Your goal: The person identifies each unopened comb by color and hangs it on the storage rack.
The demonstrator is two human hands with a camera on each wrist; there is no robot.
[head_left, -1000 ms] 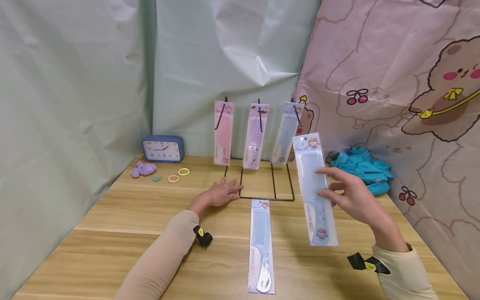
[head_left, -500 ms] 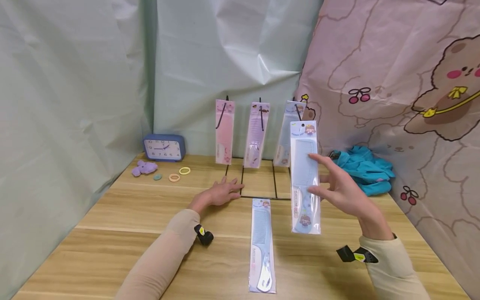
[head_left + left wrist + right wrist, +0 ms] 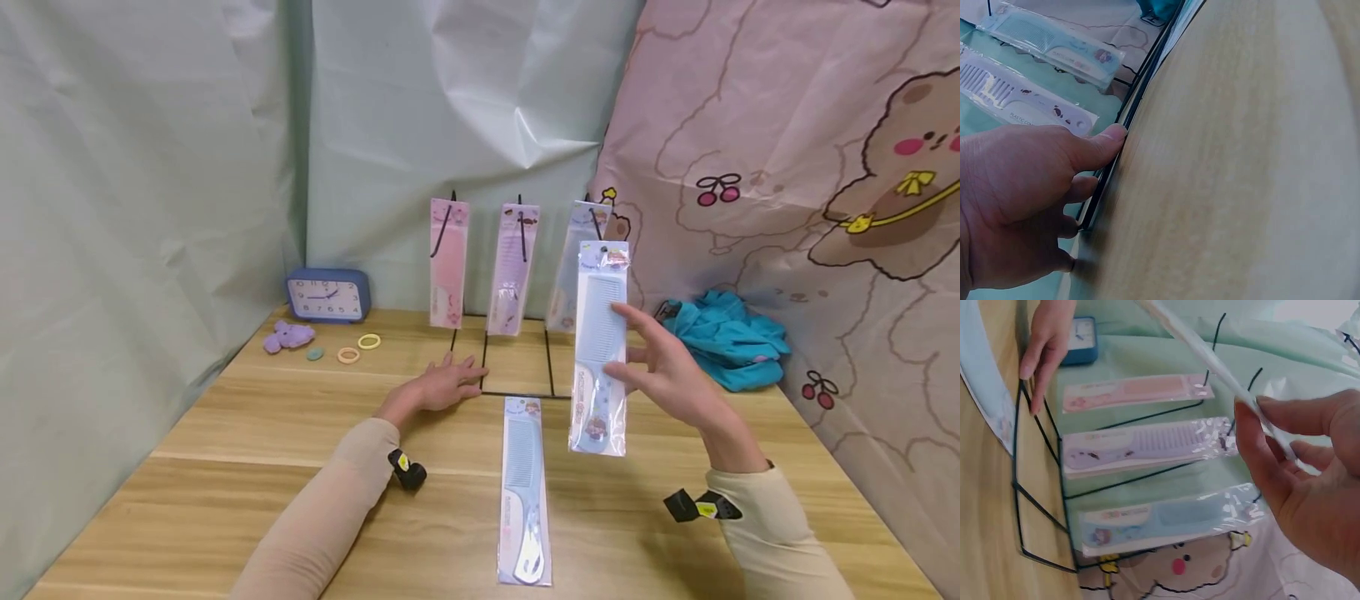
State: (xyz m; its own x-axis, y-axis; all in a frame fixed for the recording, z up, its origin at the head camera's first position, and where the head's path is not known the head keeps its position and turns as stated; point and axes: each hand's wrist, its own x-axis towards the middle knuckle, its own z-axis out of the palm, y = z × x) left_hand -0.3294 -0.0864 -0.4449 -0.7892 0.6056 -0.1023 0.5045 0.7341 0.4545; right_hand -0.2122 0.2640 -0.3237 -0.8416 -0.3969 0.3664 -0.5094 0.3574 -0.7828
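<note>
My right hand (image 3: 667,362) pinches a blue comb in a clear packet (image 3: 600,350) by its edge between thumb and fingers. The packet hangs upright above the table, in front of the rack's right hook; the right wrist view shows it edge-on. My left hand (image 3: 442,386) lies with fingers spread on the table at the left side of the black wire rack (image 3: 525,395). Its thumb touches the wire in the left wrist view. From the rack hang a pink packaged comb (image 3: 448,267), a purple one (image 3: 513,271) and a blue one (image 3: 567,271), partly hidden.
Another packaged blue comb (image 3: 524,492) lies on the table (image 3: 300,492) before the rack. A blue clock (image 3: 327,295), a purple scrunchie-like item (image 3: 288,336) and small hair rings (image 3: 348,356) are at left. Crumpled teal cloth (image 3: 723,337) sits at the back right.
My right hand has carried the packaged comb left and slightly up, toward the rack, and the packet now stands straighter. The left hand has stayed in place.
</note>
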